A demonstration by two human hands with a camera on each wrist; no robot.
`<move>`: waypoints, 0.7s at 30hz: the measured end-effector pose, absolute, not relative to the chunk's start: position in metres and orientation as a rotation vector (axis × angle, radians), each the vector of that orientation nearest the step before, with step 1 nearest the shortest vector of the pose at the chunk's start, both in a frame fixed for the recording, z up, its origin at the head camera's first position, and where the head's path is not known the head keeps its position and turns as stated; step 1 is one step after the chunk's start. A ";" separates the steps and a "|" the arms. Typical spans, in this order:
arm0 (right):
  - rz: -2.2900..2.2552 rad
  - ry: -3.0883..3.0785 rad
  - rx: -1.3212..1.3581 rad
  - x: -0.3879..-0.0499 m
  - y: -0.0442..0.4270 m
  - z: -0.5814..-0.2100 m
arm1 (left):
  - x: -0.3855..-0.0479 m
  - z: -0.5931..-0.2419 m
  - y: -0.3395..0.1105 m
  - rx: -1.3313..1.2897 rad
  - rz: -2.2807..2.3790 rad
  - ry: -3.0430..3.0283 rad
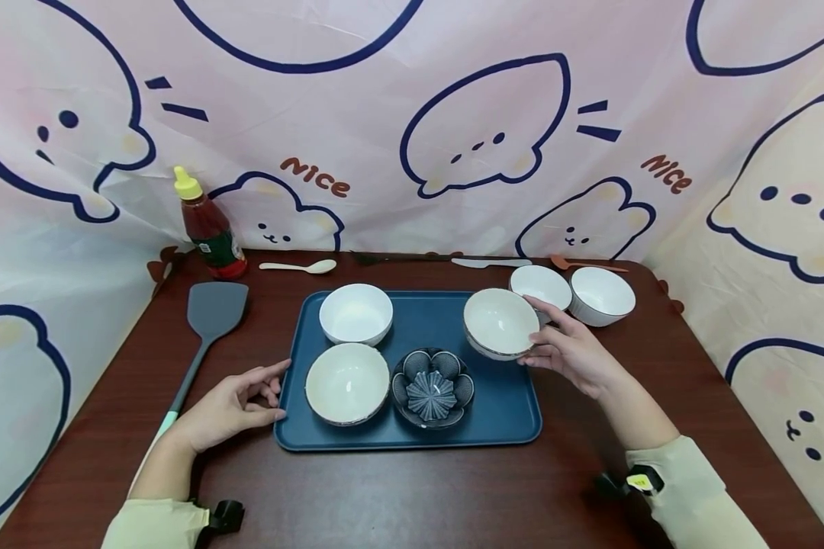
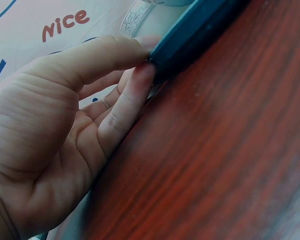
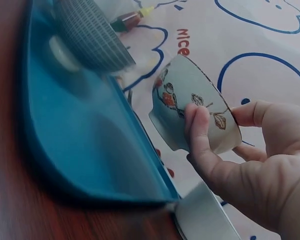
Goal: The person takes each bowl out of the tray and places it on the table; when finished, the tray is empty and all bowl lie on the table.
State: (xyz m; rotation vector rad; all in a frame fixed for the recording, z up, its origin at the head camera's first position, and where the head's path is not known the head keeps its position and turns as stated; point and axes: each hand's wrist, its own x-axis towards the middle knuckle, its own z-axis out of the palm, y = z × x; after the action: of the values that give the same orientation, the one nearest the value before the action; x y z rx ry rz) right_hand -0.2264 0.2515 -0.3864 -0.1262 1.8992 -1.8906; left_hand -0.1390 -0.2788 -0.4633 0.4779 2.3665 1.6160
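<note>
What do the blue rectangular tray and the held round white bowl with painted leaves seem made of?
Blue rectangular tray: probably plastic, satin finish, judging by its even colour and rounded corners; coated metal possible. Round white bowl with painted leaves: likely glossy glazed ceramic, since highlights show inside.

A red sauce bottle (image 1: 213, 232) stands just behind a grey spatula (image 1: 216, 313) and near a cream spoon (image 1: 316, 267).

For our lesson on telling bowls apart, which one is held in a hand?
The cream bowl, leaf-patterned outside, gripped by the right hand. No hand grips the other bowls: three sit on the tray, two stand near its far right corner.
</note>
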 end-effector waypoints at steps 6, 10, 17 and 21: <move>-1.843 1.925 -0.186 -0.219 0.278 -0.386 | -0.139 -0.464 -0.279 0.481 1.616 2.367; -1.822 1.935 -0.243 -0.217 0.295 -0.387 | -0.140 -0.465 -0.280 0.490 1.620 2.364; -1.813 1.924 -0.300 -0.219 0.319 -0.391 | -0.139 -0.464 -0.280 0.461 1.615 2.370; -1.811 1.915 -0.284 -0.222 0.330 -0.394 | -0.139 -0.464 -0.280 0.474 1.611 2.372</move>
State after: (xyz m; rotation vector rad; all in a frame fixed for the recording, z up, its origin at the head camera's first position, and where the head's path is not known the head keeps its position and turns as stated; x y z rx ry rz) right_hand -0.2216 0.3300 -0.3941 -0.2840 1.9152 -1.8106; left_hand -0.1390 -0.2797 -0.4645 0.4744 2.3716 1.6112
